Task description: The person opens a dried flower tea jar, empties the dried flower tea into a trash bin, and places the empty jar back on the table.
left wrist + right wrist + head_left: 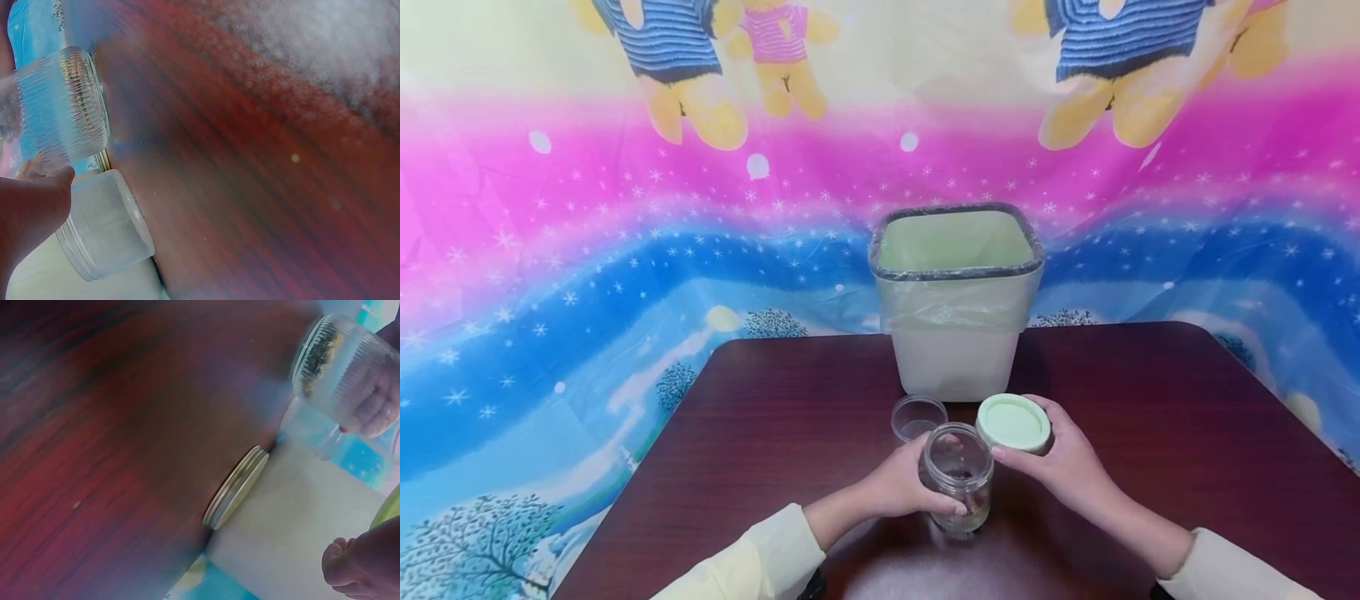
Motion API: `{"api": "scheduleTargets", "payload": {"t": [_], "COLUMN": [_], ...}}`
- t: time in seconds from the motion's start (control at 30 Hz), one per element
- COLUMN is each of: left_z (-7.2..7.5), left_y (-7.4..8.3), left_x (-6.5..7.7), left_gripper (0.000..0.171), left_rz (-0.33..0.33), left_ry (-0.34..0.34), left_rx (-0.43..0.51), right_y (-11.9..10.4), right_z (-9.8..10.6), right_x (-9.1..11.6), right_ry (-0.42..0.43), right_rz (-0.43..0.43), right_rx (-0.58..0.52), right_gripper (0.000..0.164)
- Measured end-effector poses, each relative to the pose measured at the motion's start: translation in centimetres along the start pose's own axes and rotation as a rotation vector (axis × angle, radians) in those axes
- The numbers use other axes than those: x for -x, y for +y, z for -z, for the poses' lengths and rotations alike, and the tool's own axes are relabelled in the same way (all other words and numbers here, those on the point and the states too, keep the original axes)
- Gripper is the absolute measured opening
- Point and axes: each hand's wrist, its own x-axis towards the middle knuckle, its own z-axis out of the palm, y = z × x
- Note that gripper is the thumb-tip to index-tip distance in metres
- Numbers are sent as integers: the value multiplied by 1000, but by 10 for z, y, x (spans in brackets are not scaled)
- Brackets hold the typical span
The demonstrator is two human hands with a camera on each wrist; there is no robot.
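Note:
My left hand (891, 483) grips a clear ribbed glass jar (958, 479) around its side. The jar stands upright on the table with its mouth uncovered, and a small dark and yellowish dried filling (322, 359) lies at its bottom. Just right of the jar's rim, my right hand (1078, 467) holds a pale green round lid (1013, 422) by its edge, fingers and thumb on opposite sides. Behind the jar stands a shorter clear container (109, 225) without a cover. A flat gold-toned lid (236, 487) lies on the table near the bin, hidden in the head view.
A whitish bin (955, 358) lined with a clear bag, its rim dark grey, stands at the table's back edge. The dark red-brown wooden table (790, 417) reaches to both sides. Behind it hangs a printed cloth (625, 233) with bears and snowflakes.

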Motion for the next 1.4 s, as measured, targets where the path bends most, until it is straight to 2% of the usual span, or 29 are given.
{"api": "scheduleTargets", "payload": {"t": [0.5, 0.77, 1.13, 1.4], "left_z": [-1, -1, -1, 0], "left_y": [1, 1, 0, 0], "left_x": [0, 0, 0, 0], "left_gripper": [73, 73, 72, 71], "left_rz": [12, 14, 1, -6], "left_ry": [7, 7, 7, 6], "left_rx": [21, 11, -3, -21], "right_y": [16, 27, 35, 43], "right_z": [7, 5, 2, -1], "right_x": [-3, 0, 5, 4], "right_ry": [-9, -82, -167, -223], "right_rz": [-65, -115, -124, -92], "right_rx": [61, 128, 169, 174], "right_gripper": [79, 82, 82, 77]}}
